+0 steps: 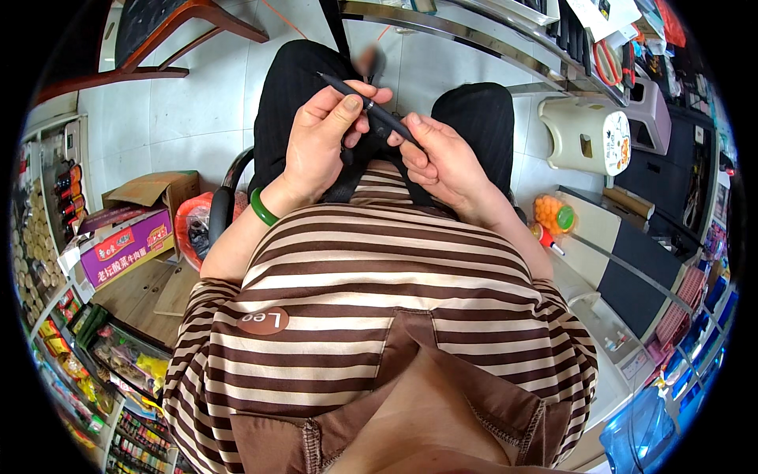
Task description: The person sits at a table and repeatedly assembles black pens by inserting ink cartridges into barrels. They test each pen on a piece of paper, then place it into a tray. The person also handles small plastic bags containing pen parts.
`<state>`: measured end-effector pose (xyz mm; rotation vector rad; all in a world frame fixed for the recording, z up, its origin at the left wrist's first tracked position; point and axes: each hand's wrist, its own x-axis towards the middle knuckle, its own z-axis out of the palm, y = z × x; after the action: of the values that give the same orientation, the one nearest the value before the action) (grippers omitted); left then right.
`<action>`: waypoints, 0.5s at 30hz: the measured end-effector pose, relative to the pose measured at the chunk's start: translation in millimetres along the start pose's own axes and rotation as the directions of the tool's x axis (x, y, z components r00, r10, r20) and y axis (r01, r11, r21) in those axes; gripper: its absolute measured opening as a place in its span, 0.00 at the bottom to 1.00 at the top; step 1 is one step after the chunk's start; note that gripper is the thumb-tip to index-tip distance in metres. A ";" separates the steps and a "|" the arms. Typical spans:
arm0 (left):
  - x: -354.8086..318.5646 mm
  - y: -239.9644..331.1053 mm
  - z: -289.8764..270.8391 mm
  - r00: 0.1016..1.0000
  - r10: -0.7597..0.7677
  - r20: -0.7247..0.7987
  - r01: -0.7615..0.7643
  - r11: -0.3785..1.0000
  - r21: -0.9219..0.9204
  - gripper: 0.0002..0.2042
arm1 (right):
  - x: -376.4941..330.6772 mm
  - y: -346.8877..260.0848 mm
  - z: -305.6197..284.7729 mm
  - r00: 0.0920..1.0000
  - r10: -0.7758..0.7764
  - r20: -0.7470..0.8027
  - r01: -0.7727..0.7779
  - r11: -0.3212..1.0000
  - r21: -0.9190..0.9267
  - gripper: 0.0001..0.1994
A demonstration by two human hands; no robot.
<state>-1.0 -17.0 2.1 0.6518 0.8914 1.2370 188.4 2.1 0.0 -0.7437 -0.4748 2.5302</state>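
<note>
A dark pen point(387, 121) is held slantwise in front of my lap, its thin tip pointing up and to the left. My left hand point(318, 142) pinches the tip half between thumb and fingers. Around the rear end of the pen, the thumb and curled fingers of my right hand point(444, 156) are closed. Both hands hover above my black trousers point(290, 95), close together. Part of the left fingers is hidden behind the pen and thumb. A green bangle point(263, 207) circles my left wrist.
On the left stand an open purple carton point(126, 249) and a red-lined bin point(192, 229). A wooden chair point(197, 16) is at the far left. To the right are a pale stool point(567, 136) and a jar of orange balls point(546, 212). A metal-edged table point(458, 31) crosses the top.
</note>
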 end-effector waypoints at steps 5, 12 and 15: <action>1.7 -0.9 1.0 1.000 0.002 -0.029 -0.001 0.999 0.044 0.09 | 4.8 11.5 26.1 0.863 -0.424 -0.274 0.196 0.782 -0.592 0.10; 1.6 1.3 -1.9 0.999 -0.007 0.033 0.005 0.998 0.057 0.08 | 0.4 10.4 20.2 0.921 -0.330 -0.208 0.146 0.785 -0.602 0.08; 2.5 1.3 -3.2 0.999 -0.028 0.042 0.026 0.998 0.061 0.10 | 0.9 8.0 16.8 0.971 -0.150 -0.188 0.080 0.938 -0.337 0.11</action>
<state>-4.2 -14.4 1.1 0.7101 0.9017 1.1713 175.4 -7.3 9.5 -1.0597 -0.8511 2.2551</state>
